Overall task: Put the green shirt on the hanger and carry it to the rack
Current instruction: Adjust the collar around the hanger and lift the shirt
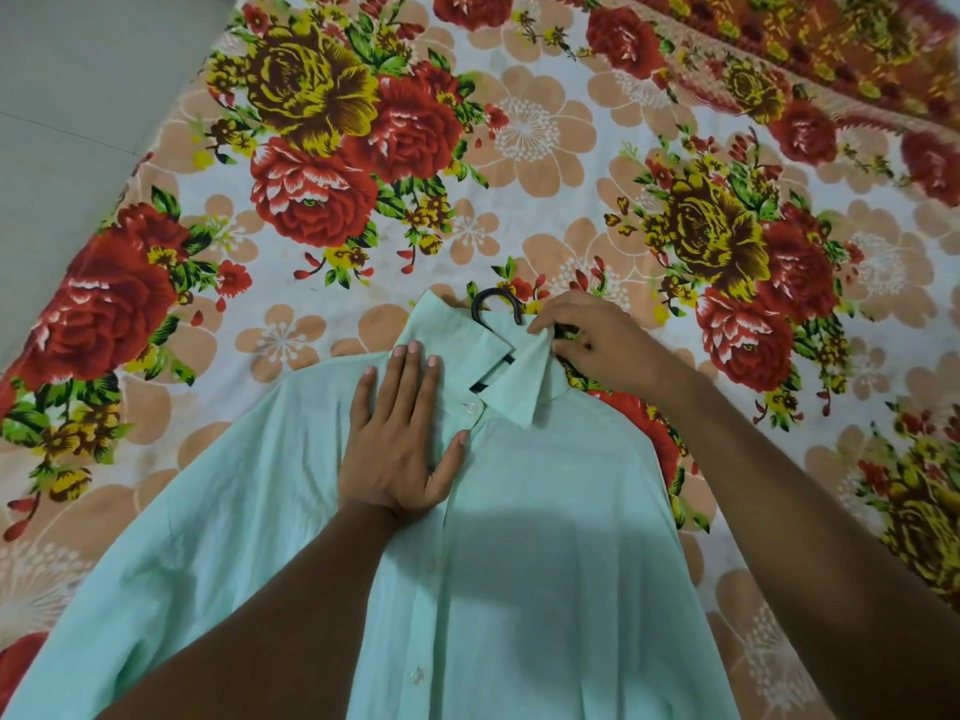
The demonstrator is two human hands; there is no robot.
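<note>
The hanger [496, 309] appears already to have been slipped inside the green shirt [545, 537], which is spread front-up on the flowered bedsheet [519, 127]: only the dark hook is seen, poking out beyond the far side of the collar [511, 379], with a short dark strip showing in the neck opening. The top button [471, 406] looks fastened, and another button is seen lower down the front near the bottom edge. The hanging part of the task is therefore judged nearly done, with the collar being tidied; lifting the shirt by the hook and carrying it to the rack is left, and no rack is in view. The left hand [400, 439] is laid flat on the shirt's chest just left of the button line, fingers straight and close together, thumb spread towards the placket, so that cloth is pressed down and nothing is gripped. The right hand [592, 340] is placed at the right end of the collar, where the collar's far edge is pinched between thumb and curled fingers. The hook lies just left of the right hand's fingertips, near but not touched, and just beyond the left hand's fingertips. The shirt's body runs towards the near edge, under both forearms.
</note>
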